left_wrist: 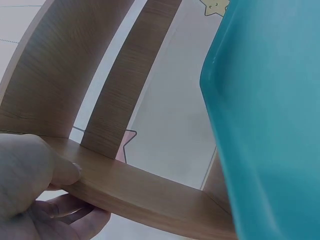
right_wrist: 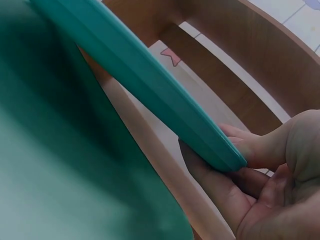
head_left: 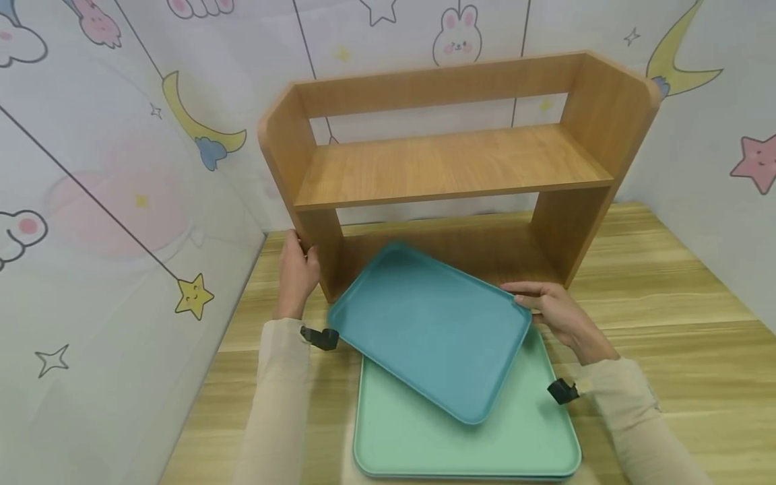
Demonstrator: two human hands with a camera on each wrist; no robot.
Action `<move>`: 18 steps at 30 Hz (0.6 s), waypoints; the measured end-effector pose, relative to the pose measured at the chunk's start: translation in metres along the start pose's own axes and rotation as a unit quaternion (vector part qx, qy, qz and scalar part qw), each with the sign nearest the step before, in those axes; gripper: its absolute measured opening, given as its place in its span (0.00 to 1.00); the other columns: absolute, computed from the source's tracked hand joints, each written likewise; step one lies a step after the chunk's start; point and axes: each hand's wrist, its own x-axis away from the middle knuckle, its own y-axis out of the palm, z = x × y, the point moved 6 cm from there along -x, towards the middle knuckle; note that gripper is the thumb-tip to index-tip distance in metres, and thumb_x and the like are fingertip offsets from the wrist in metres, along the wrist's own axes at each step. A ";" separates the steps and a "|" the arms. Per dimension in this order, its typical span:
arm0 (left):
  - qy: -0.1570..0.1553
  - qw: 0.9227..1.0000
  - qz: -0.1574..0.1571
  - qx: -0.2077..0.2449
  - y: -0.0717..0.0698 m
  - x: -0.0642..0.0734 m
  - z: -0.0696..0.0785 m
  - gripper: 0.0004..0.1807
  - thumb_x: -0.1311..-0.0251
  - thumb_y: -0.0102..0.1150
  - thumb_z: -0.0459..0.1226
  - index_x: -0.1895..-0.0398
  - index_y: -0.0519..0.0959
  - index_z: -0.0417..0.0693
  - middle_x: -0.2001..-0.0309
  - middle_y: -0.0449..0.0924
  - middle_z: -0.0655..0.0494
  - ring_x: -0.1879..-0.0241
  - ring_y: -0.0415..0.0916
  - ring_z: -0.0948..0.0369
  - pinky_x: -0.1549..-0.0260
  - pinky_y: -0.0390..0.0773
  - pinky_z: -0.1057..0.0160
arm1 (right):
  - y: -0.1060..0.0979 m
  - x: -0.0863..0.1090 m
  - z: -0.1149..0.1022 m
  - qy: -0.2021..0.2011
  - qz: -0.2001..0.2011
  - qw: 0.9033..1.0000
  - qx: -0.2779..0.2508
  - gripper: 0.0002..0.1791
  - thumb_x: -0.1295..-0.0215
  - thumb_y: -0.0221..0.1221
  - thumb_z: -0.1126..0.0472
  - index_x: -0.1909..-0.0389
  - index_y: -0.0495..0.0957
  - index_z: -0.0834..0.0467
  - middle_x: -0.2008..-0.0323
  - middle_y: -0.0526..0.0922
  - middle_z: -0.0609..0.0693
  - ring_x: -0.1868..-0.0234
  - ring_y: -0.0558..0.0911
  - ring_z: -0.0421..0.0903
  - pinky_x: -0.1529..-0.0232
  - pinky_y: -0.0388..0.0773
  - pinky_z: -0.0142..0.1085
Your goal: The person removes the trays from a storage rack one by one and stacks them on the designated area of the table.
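A blue tray is tilted and turned askew, its far left edge reaching into the lower level of a wooden shelf. My right hand pinches the tray's right corner, thumb on one side and fingers beneath, as the right wrist view shows. My left hand grips the left side panel of the shelf near its lower part; in the left wrist view the thumb and fingers wrap the panel's edge. Under the blue tray lies a light green tray, partly covered by it, with another tray edge showing below.
The shelf stands on a wood-grain table against a wall covering printed with moons, stars and rabbits. A side wall runs close along the left. Black wrist cameras sit on both sleeves.
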 end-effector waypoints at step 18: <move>-0.004 1.000 -0.028 -0.009 -0.001 -0.004 0.002 0.16 0.32 0.44 0.31 0.44 0.62 0.33 0.46 0.71 0.34 0.47 0.72 0.43 0.51 0.76 0.46 | -0.009 0.012 -0.001 -0.028 -0.048 0.998 0.015 0.23 0.29 0.50 0.60 0.38 0.69 0.67 0.51 0.81 0.39 0.57 0.83 0.39 0.59 0.81 0.39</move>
